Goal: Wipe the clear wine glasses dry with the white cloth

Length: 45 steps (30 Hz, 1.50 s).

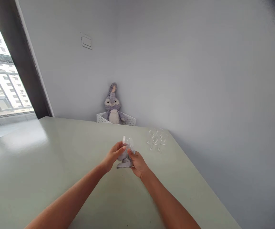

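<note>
A clear glass (128, 142) is held between my hands above the table (63, 152), near the middle of the view. My left hand (114, 156) grips it from the left, thumb on its side. A light grey cloth (125, 162) is bunched against the lower part of the glass and hangs below it. My right hand (137, 161) holds the cloth around the glass from the right, with its thumb pressed on it. Several clear stemmed glasses (156, 140) stand close together to the right, apart from my hands.
A white perforated basket (130, 120) with a grey plush toy (113, 109) stands beyond the table's back edge. Walls meet behind it. The table's right edge runs diagonally along the wall. A window is at the far left.
</note>
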Motion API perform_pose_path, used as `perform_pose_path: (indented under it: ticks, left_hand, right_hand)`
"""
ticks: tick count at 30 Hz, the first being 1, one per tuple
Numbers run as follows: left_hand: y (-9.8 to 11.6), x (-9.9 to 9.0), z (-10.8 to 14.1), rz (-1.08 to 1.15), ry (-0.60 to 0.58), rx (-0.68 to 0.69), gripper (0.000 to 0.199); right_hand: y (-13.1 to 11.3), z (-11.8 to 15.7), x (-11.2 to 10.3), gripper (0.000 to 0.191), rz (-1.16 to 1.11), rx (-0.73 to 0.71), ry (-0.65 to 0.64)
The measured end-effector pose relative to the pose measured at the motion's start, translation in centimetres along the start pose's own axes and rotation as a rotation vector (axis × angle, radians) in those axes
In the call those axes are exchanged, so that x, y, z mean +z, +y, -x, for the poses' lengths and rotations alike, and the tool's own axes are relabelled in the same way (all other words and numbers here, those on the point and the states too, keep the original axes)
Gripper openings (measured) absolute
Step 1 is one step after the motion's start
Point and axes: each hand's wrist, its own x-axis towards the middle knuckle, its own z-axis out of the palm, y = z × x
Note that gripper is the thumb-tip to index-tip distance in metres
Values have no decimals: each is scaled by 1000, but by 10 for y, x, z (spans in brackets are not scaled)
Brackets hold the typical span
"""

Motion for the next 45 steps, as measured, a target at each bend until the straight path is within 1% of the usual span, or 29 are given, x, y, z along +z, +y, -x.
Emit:
perform_pose_path:
  ticks: [1,3,7,9,12,14,16,18,20,22,24,26,28,30,33,35,37,39,41,42,43,45]
  left_hand:
    - [0,-3,-1,92,-34,-25,39]
    - [-4,-7,-1,208,-58,-63,45]
    - [-18,-11,-1,303,-78,-145,56]
    - [-24,-12,0,327,-89,-160,60]
    - [-26,-12,1,327,-45,-147,56]
    - [-25,-11,2,300,8,-130,55]
    - [-25,-11,3,268,64,-113,56]
    - [-26,-11,4,252,136,-88,58]
    - [-29,-11,3,269,210,-81,58]
    - [-33,-13,1,308,265,-93,58]
    - [-35,-17,-2,347,313,-104,56]
    - [-35,-23,-5,380,371,-103,54]
    - [-36,-29,-7,416,403,-97,52]
    - [-36,-34,-9,452,404,-84,50]
    - [-37,-37,-10,475,388,-75,48]
    - [-35,-36,-10,498,347,-83,44]
    - [-32,-33,-8,539,273,-103,40]
    - [-28,-31,-6,586,175,-122,37]
    - [-24,-29,-4,628,97,-111,35]
    - [-23,-28,-3,647,78,-85,34]
    - [-21,-26,-3,660,80,-47,34]
    - [-18,-22,0,646,128,44,37]
  right_hand:
    - [-1,-1,-4,38,-16,67,-55]
    - [1,0,-9,39,-49,124,-129]
    - [12,1,-17,40,-37,167,-211]
    - [17,1,-19,42,1,181,-244]
    - [18,0,-20,44,101,143,-254]
    - [17,0,-21,42,259,50,-232]
    - [17,1,-22,36,499,-111,-162]
    - [19,3,-23,29,757,-290,-66]
    - [24,6,-25,28,991,-442,-11]
    - [28,8,-26,39,1208,-569,-42]
    - [30,11,-25,48,1389,-661,-111]
    - [29,15,-22,46,1508,-709,-168]
    - [25,20,-18,36,1565,-732,-208]
    - [22,23,-14,33,1553,-755,-234]
    - [19,23,-14,27,1433,-767,-233]
    - [18,20,-17,27,1334,-758,-212]
    - [17,16,-22,30,1215,-722,-194]
    - [16,12,-27,27,1034,-604,-160]
    - [18,9,-29,18,783,-423,-104]
    - [20,7,-29,19,641,-335,-76]
    - [22,6,-27,23,502,-254,-57]
    - [28,5,-22,29,253,-129,-50]
